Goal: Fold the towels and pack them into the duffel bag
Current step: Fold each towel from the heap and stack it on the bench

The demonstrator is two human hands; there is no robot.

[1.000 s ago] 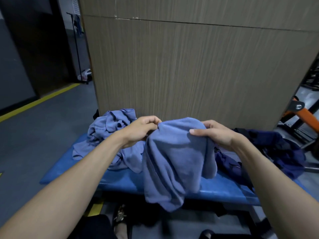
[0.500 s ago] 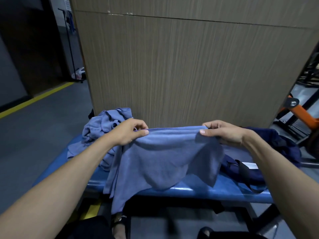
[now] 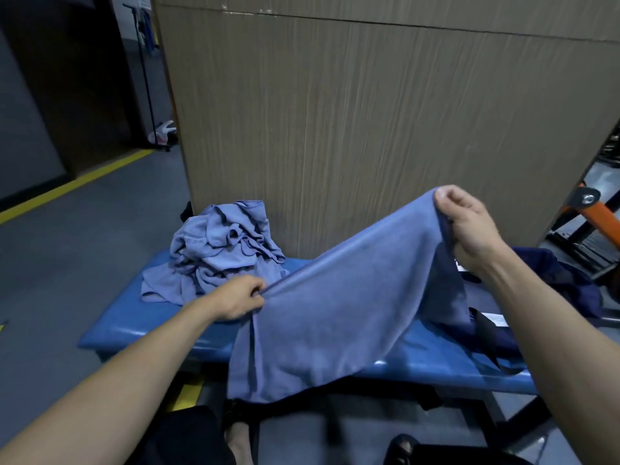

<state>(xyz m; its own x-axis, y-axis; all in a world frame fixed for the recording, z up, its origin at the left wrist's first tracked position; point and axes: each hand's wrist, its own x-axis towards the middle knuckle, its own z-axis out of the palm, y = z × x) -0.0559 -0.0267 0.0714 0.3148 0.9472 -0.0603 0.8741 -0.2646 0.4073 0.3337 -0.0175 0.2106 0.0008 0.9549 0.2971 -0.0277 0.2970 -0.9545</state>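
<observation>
A blue-grey towel (image 3: 339,313) hangs spread in front of me, slanting up to the right. My left hand (image 3: 240,297) pinches its lower left corner just above the blue padded bench (image 3: 134,325). My right hand (image 3: 468,226) grips the other corner, raised high. The towel's lower edge drapes over the bench's front edge. A heap of several crumpled blue-grey towels (image 3: 221,253) lies on the bench's left part. The dark navy duffel bag (image 3: 550,297) lies at the bench's right end, partly hidden behind the towel and my right arm.
A tall wood-grain panel (image 3: 369,122) stands right behind the bench. Orange and black gym equipment (image 3: 600,213) is at the right. Grey floor with a yellow line (image 3: 77,186) stretches to the left. My feet (image 3: 235,434) are under the bench's front.
The bunched towel has been pulled open between my hands. My right hand rose and moved right with its corner; my left hand dropped towards the bench with the other.
</observation>
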